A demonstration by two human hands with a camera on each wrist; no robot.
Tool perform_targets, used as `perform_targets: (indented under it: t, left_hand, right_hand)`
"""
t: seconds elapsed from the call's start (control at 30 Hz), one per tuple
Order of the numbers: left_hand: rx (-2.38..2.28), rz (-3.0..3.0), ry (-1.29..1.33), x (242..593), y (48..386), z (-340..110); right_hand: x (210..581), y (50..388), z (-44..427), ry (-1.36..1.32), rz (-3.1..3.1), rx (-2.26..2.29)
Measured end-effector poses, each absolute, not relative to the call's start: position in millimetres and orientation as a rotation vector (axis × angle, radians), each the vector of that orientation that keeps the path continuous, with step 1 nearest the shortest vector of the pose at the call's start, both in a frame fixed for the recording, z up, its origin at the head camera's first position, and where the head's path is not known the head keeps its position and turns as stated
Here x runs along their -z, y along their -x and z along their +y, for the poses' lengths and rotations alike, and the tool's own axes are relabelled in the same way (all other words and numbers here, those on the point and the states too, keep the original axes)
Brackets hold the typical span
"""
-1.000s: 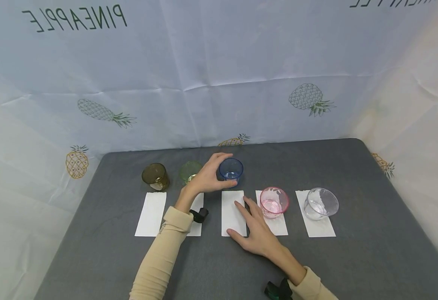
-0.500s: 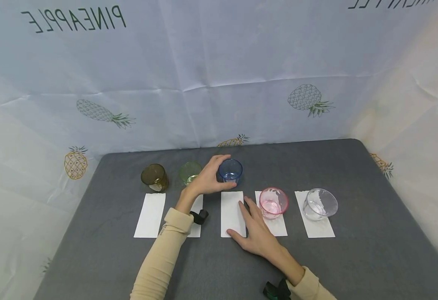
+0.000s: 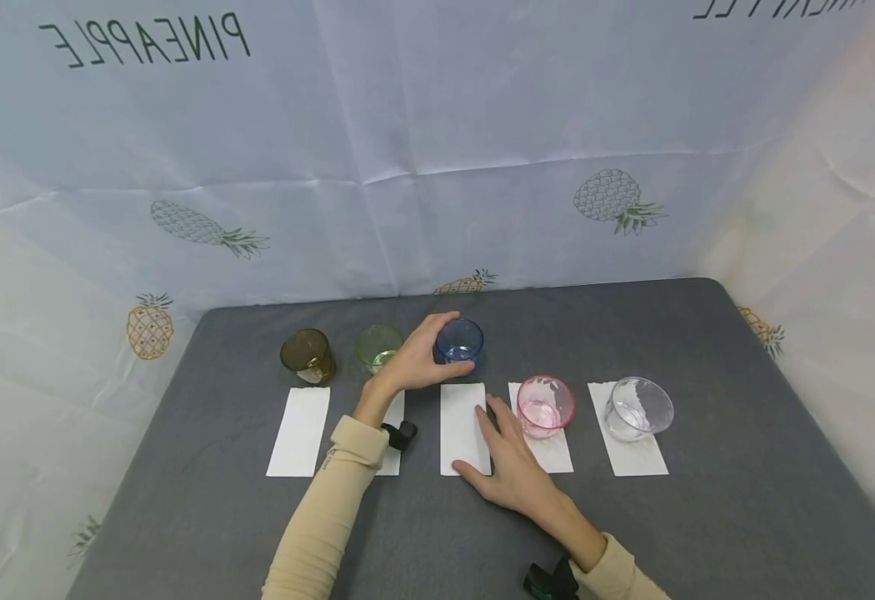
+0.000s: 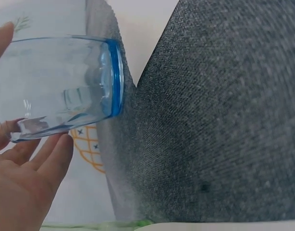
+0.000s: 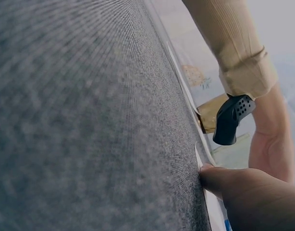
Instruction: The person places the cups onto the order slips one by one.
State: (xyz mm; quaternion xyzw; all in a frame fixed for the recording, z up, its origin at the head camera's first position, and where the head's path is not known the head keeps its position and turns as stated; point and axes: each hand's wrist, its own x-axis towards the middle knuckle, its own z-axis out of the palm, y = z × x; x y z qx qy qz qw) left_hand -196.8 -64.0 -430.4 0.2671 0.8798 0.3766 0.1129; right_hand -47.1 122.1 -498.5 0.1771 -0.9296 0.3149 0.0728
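Observation:
A blue-tinted drinking glass (image 3: 459, 342) stands upright on the dark grey table (image 3: 220, 542). My left hand (image 3: 422, 358) holds it by the sides, thumb in front and fingers behind; in the left wrist view the glass (image 4: 61, 86) sits between thumb and fingers. My right hand (image 3: 508, 467) rests with its thumb and fingertips on the right part of a white paper sheet (image 3: 462, 417) in front of that glass. Its fingers are nearly straight and spread. In the right wrist view the thumb (image 5: 217, 180) touches the paper's edge.
Left of the blue glass stand a green glass (image 3: 376, 345) and a brown glass (image 3: 308, 354). A pink-rimmed glass (image 3: 546, 404) and a clear glass (image 3: 638, 408) each stand on a paper sheet at right. Another paper (image 3: 298, 432) lies before the brown glass; one is partly under my left arm.

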Motion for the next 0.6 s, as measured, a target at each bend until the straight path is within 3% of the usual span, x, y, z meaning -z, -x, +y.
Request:
perform_targets:
  t: [0.6]
  left_hand:
    - [-1.236,2.647,-0.804,436.8,200.4,-55.8]
  right_hand:
    - [498.3,47.3,121.8,-0.523,-2.795,-0.955]
